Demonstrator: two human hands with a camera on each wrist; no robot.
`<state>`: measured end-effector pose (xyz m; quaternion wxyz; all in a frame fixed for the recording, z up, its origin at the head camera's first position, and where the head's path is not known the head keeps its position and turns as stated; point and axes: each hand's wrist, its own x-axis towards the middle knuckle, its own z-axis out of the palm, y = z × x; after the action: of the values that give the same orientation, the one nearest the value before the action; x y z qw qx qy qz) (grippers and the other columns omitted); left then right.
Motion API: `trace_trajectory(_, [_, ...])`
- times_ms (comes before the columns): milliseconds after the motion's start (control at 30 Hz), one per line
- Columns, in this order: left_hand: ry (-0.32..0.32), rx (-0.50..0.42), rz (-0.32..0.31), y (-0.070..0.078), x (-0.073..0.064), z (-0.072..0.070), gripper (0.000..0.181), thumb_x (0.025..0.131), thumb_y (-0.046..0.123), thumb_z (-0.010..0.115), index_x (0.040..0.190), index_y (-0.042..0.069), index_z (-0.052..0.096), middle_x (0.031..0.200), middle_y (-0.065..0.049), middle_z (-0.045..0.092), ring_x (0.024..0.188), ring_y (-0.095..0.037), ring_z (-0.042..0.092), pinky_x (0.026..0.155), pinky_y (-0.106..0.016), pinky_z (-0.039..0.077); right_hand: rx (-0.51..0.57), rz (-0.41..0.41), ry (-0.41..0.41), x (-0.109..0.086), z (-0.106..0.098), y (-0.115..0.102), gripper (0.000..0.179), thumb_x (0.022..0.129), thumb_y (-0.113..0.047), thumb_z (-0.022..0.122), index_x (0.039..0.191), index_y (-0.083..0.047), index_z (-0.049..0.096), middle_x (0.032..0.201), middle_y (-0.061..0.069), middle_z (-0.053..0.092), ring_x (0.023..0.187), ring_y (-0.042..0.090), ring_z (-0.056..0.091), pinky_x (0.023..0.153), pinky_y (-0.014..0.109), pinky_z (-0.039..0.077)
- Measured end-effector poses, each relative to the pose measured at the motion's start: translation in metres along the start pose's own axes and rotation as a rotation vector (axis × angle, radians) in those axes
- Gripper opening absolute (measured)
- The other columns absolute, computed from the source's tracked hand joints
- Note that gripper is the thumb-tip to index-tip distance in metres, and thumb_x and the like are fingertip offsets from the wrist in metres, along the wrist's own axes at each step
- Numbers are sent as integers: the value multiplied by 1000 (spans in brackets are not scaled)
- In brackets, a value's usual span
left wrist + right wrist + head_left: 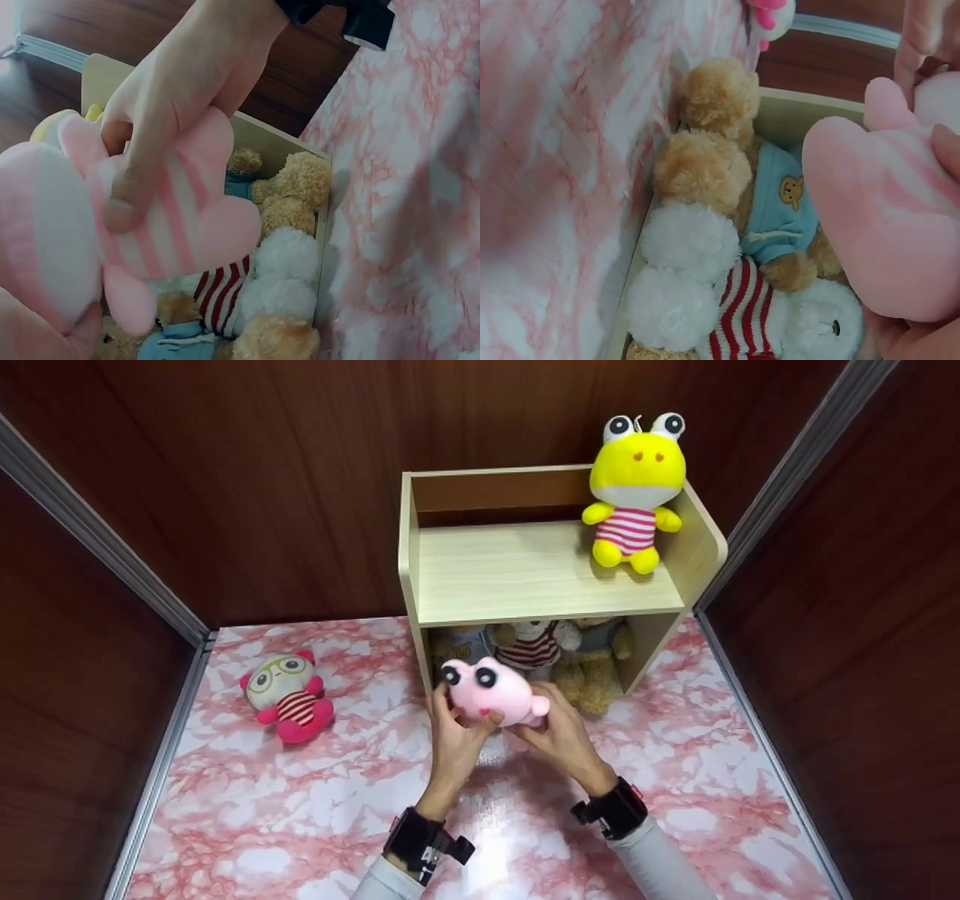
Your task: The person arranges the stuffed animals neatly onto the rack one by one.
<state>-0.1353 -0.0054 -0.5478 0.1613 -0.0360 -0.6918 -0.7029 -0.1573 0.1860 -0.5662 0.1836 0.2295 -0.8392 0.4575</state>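
Observation:
A pink frog plush toy (pixel 499 694) with big black-and-white eyes is held up in front of the shelf, its head toward the left. My left hand (pixel 459 741) grips it by the head, thumb below the face. My right hand (pixel 561 735) holds the body; in the left wrist view its thumb (pixel 129 199) lies across the pink-and-white striped middle. The toy's rounded feet (pixel 855 202) stick out in the right wrist view. Just behind it, the lower compartment of the wooden shelf (pixel 547 611) contains several teddy bears, one in a blue hoodie (pixel 780 202), another in red-and-white stripes (pixel 739 311).
A yellow frog plush (pixel 637 472) sits on the right side of the upper shelf. On the pink marbled floor (pixel 360 810) to the left lies a pink-and-white panda-like plush (pixel 296 701) with glasses. Dark wooden walls (pixel 262 495) enclose the space.

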Motion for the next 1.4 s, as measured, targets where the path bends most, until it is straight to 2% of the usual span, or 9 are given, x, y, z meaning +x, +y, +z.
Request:
trace_trajectory(133, [-117,-156,33,2,-1,-4,111,80,61,82,153,-3,29,147,-24,34,132,-45,49,111,-47,45,61,91,46,0,-8,0,55,78,-9,91,127,-1,68,127,11,60,97,18,62,80,27,56])
trace_trajectory(233, [-162,-254,45,0,-1,-9,95,91,48,78,154,-2,29,150,-24,37,137,-41,45,117,-45,39,120,158,81,1,-14,-2,55,77,-8,91,127,-2,68,123,8,63,97,17,61,83,26,54])
trace_trajectory(333, [-141,-273,49,-2,-1,-15,70,100,31,67,152,-2,34,149,-26,42,138,-39,45,116,-43,39,186,206,105,1,-20,-5,59,76,-4,91,128,0,65,120,10,66,99,18,63,85,25,54])
trace_trajectory(433, [-96,-248,48,-6,0,-20,55,102,17,58,149,-3,38,144,-29,46,137,-40,46,115,-40,40,248,252,131,2,-25,-9,59,77,0,89,129,2,62,120,14,68,102,20,65,87,25,55])
trace_trajectory(700, [-37,-210,39,-15,3,-33,45,103,8,55,145,-5,42,139,-27,48,136,-41,44,111,-31,41,315,365,226,5,-41,-22,54,81,-1,87,129,6,64,122,19,70,107,17,67,95,25,54])
trace_trajectory(867, [-13,-166,40,-20,4,-40,43,104,5,54,144,-4,44,139,-23,50,134,-42,45,106,-29,43,369,343,278,12,-51,-34,58,82,1,84,135,4,61,125,17,68,109,18,64,96,27,52])
trace_trajectory(1033, [8,-159,37,-25,4,-43,42,103,2,54,144,-7,43,138,-26,49,131,-43,47,101,-27,46,465,243,249,24,-61,-48,62,89,-1,78,146,-7,55,134,13,65,118,27,64,96,36,56])
trace_trajectory(1133, [21,-161,23,-29,5,-45,42,103,-1,53,143,-8,44,138,-26,47,132,-41,47,101,-26,46,536,206,221,34,-66,-55,60,94,0,73,149,-10,52,137,14,64,116,33,67,88,43,60])
trace_trajectory(1400, [58,-175,-7,-35,8,-51,42,101,-7,49,142,-8,44,143,-23,45,135,-45,43,102,-28,47,498,161,260,66,-78,-69,50,94,-2,73,141,-2,57,130,16,66,110,32,69,88,40,60])
